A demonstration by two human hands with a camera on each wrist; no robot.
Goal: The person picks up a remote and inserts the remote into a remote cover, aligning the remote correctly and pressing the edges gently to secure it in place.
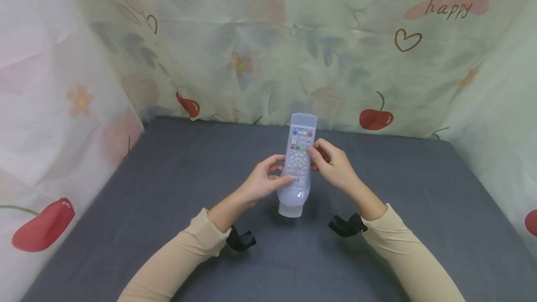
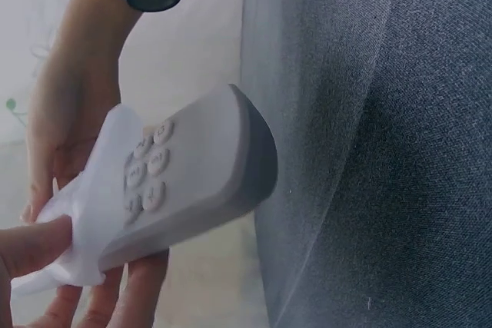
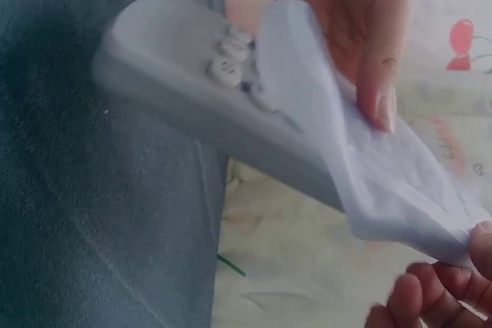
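A pale grey remote control point(image 2: 200, 159) sits partly inside a translucent, soft-looking sleeve point(image 3: 307, 90), held tilted above the dark table. Its lower end protrudes from the sleeve's flared mouth in both wrist views, showing round buttons. In the head view, coloured buttons show through the sleeve. My left hand point(image 1: 264, 178) grips the covered remote at its lower left, thumb on the front and fingers at the side and behind. My right hand point(image 1: 335, 167) pinches the sleeve's right edge higher up, between thumb and fingers. Parts of the fingers are hidden behind the sleeve.
The dark grey cloth-covered table point(image 1: 201, 153) lies under both arms. A patterned curtain point(image 1: 268, 41) with cherries and flowers encloses the back and sides. Black wrist-worn pieces, one at the left wrist point(image 1: 241, 240) and one at the right wrist point(image 1: 347, 225), jut inward.
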